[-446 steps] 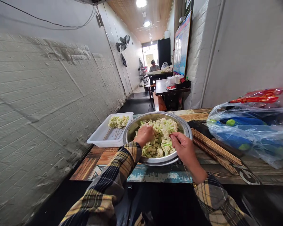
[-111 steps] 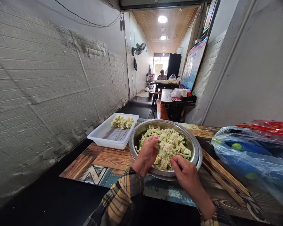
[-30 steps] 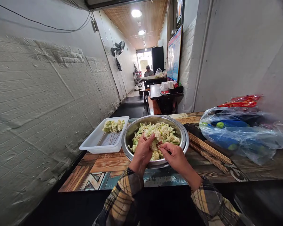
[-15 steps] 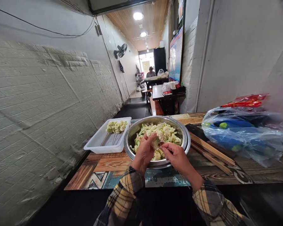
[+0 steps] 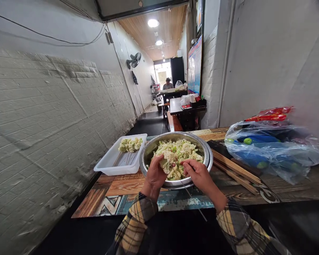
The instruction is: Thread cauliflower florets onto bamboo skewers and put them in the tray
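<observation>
Steel bowl (image 5: 147,151) of cauliflower (image 5: 188,147), with both my hands over it

My left hand (image 5: 153,176) is over the near left side of the bowl. Its fingers curl around a white clump (image 5: 169,160), just above the rest of the cauliflower. My right hand (image 5: 199,174) is over the near right side of the bowl, thumb and first finger close together. I can't tell if they pinch anything. One thin stick (image 5: 202,214) slants down toward me in front of the bowl. Left of the bowl is a white tray (image 5: 119,171) with more clumps (image 5: 130,145) on sticks. Loose sticks (image 5: 236,170) lie right of the bowl, and farther right is a clear bag (image 5: 276,156). Under the bowl is a colourful table (image 5: 127,185). Far past the bowl sits a person (image 5: 168,85).
</observation>
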Demonstrator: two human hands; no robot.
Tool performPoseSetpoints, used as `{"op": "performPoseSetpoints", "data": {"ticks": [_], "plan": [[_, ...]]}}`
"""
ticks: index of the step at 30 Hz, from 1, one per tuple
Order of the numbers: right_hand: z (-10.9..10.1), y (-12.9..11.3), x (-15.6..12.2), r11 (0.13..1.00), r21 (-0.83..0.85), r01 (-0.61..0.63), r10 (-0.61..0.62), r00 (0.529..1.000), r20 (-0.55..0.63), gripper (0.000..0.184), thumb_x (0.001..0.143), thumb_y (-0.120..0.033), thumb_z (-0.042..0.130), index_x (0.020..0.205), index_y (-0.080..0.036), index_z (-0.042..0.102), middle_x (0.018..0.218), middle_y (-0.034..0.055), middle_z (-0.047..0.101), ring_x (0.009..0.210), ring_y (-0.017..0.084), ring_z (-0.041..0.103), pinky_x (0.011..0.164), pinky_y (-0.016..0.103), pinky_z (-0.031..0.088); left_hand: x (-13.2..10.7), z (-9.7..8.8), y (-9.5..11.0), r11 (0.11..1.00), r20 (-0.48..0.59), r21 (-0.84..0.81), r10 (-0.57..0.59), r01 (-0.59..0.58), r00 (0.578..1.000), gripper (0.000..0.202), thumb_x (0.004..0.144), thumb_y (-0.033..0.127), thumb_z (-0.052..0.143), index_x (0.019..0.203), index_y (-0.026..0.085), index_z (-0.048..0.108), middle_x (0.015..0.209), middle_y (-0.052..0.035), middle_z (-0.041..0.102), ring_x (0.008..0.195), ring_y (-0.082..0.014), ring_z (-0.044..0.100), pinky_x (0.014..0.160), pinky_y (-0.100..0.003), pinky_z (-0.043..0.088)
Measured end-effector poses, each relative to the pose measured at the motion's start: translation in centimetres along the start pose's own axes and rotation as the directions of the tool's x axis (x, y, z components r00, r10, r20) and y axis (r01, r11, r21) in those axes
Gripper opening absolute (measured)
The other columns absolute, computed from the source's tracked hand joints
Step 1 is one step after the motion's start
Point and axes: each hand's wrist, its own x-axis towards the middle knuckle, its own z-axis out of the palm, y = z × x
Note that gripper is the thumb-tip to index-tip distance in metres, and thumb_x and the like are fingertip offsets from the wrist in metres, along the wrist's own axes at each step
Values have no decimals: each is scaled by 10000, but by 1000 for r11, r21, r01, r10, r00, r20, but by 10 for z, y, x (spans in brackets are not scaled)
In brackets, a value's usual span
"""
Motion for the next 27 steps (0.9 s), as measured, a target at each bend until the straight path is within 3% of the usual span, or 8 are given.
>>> {"op": "performPoseSetpoints", "data": {"ticks": [6, 10, 14, 16, 18, 20, 24, 27], "plan": [[-3, -1, 7, 975, 216, -44, 79, 985, -155, 317, 918, -408, 468, 1070, -181, 629, 737, 15, 603, 670, 145, 573, 623, 253, 474, -4, -6, 3, 994, 52, 37, -102, 100, 993, 324, 695, 307, 641, 970, 138, 655, 913, -103, 712, 817, -252, 677, 591, -315, 539], [-6, -10, 20, 993, 111, 38, -15, 979, -204, 367, 870, -352, 549, 1210, -222, 601, 887, 30, 624, 743, 144, 582, 632, 246, 473, -6, -2, 2, 991, 16, 61, -118, 117, 993, 372, 681, 285, 657, 1023, 140, 645, 909, -97, 713, 808, -254, 677, 588, -319, 541], [-6, -13, 34, 992, -42, 119, -125, 974, -187, 215, 835, -319, 601, 997, -231, 712, 882, 42, 664, 773, 166, 604, 644, 263, 474, -9, 0, 0, 990, 0, 90, -108, 108, 994, 422, 660, 253, 674, 1068, 159, 625, 953, -82, 707, 821, -251, 677, 595, -316, 544], [-11, -12, 37, 993, -52, 103, -113, 961, -251, 172, 842, -313, 588, 868, -213, 726, 859, 49, 688, 778, 177, 623, 665, 278, 480, -11, -1, 2, 991, 10, 106, -82, 80, 997, 435, 663, 260, 681, 1082, 165, 616, 990, -85, 702, 837, -251, 675, 595, -308, 542], [-21, -9, 37, 996, -52, 66, -79, 949, -306, 184, 848, -306, 571, 871, -202, 722, 887, 56, 704, 785, 184, 636, 675, 287, 484, -12, -4, 8, 993, 26, 102, -56, 53, 998, 429, 681, 281, 673, 1088, 159, 612, 1024, -101, 697, 854, -251, 671, 580, -292, 534], [-34, -5, 34, 993, -97, 71, -92, 969, -230, 204, 860, -293, 548, 913, -203, 723, 923, 58, 709, 825, 193, 642, 707, 301, 486, -12, -9, 17, 997, 20, 70, -19, 17, 1000, 399, 699, 288, 654, 1071, 149, 616, 1042, -113, 694, 869, -245, 667, 551, -264, 518], [-53, 9, 25, 923, -346, 167, -125, 982, 141, 209, 852, -243, 553, 747, -227, 734, 990, 56, 709, 971, 232, 619, 881, 385, 444, -8, -18, 31, 995, -56, 27, 93, -92, 994, 314, 716, 259, 623, 1011, 152, 628, 1029, -99, 696, 870, -213, 660, 533, -229, 497], [-53, 14, 21, 855, -490, 167, -107, 983, 148, 178, 809, -197, 586, 683, -217, 711, 1107, 76, 673, 1072, 271, 574, 954, 443, 397, -4, -22, 29, 991, -103, 43, 129, -125, 986, 270, 705, 252, 636, 960, 164, 625, 960, -75, 704, 831, -192, 660, 548, -231, 500]]}}
